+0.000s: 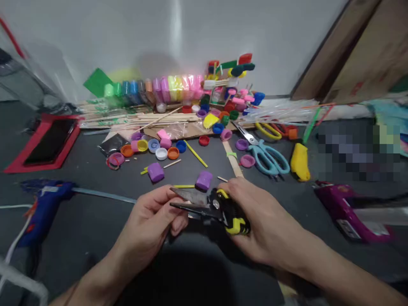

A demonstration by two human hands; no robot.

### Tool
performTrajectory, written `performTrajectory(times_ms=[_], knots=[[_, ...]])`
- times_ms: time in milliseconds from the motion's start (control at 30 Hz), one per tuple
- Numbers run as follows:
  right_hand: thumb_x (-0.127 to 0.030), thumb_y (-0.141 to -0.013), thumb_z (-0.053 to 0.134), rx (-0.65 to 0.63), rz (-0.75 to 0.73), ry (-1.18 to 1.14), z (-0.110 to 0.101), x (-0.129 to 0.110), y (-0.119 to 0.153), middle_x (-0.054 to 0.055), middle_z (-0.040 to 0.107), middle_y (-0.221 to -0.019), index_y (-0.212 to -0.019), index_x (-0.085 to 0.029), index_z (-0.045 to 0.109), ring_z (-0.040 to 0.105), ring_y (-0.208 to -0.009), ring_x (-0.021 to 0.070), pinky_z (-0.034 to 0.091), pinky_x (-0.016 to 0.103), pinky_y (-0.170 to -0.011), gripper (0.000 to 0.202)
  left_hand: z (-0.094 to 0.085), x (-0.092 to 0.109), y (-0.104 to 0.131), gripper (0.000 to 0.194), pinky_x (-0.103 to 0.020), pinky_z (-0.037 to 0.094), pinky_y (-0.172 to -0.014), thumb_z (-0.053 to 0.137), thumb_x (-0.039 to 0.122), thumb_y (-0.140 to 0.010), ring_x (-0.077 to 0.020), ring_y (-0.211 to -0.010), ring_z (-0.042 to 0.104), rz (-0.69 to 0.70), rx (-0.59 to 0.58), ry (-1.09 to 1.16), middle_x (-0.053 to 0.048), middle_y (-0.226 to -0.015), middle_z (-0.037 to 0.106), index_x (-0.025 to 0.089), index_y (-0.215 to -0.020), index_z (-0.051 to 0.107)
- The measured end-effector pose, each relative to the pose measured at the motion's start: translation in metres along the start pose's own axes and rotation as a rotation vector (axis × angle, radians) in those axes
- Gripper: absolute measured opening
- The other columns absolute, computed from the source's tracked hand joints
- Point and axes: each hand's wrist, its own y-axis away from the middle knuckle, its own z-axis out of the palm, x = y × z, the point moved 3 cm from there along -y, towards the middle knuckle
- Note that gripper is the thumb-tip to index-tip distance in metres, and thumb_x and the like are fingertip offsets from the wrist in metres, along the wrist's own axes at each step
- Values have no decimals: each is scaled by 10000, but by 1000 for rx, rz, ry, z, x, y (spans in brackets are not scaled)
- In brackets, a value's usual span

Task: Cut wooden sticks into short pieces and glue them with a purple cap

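Dark tabletop [105,229] spreads under the black-and-yellow snips [212,206]. Right of their blades, the right hand [255,212] wraps their handles; the blades stand parted. At the blade tips, the left hand [159,214] pinches thumb against fingers, its contents unclear. Beyond the snips lies a purple cap [204,180].

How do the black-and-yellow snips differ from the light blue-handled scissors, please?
The black-and-yellow snips are held in the right hand, while the light blue-handled scissors lie among the craft pieces. The snips' blades are parted and point toward the left hand; the scissors' blades look closed and point away from the person. The snips have chunky grips, the scissors wide finger loops. Both have two pivoted metal blades.
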Motion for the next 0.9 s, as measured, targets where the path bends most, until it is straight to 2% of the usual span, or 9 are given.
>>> performTrajectory(times_ms=[167, 333, 433, 633, 733, 900], knots=[[-101, -691, 512, 25, -20, 46, 2, -1, 1, 152, 595, -906, -1018, -118, 548, 538, -788, 268, 482, 388, -658, 330, 5, 0, 1, 176, -154, 325, -506, 769, 316, -808, -26, -462, 410, -18, -6, 8, 52, -480, 493, 154, -761, 715], [-72, -674, 479, 68, -40, 111, 5, -1, 4, 114, 580, -809, -954, -115, 552, 518, -699, 237, 454, 354, -595, 292, 7, 1, 1, 164, -160, 329, -491, 754, 316, -818, -31, -463, 367, -3, -7, 22, 65, -496, 430, 168, -757, 718], [-80, -700, 477, 75, -18, 63, 6, -1, 3, 101, 594, -806, -943, -131, 547, 530, -684, 222, 450, 334, -581, 258, 9, 3, 1, 138, -159, 337, -483, 741, 297, -828, -34, -471, 355, 20, 5, 23, 69, -521, 400, 175, -765, 722], [-128, -725, 512, 89, 30, -3, 3, -1, -2, 104, 615, -883, -1027, -143, 533, 568, -794, 256, 485, 371, -669, 303, 10, 5, 1, 132, -164, 367, -538, 718, 287, -847, -46, -545, 407, 57, -15, 56, 39, -622, 476, 166, -807, 685], [-128, -728, 509, 84, 1, -2, 3, -2, -3, 115, 608, -891, -1028, -139, 536, 555, -796, 258, 479, 374, -673, 301, 9, 4, 3, 125, -174, 381, -608, 695, 302, -869, -62, -621, 457, 65, -9, 22, 25, -679, 512, 181, -869, 663], [-126, -714, 507, 81, -2, 9, 4, -4, -3, 123, 598, -876, -985, -137, 539, 533, -773, 254, 464, 369, -651, 273, 7, 3, 6, 116, -183, 370, -646, 645, 314, -909, -65, -650, 453, 87, -9, -80, 31, -703, 527, 202, -885, 626]])
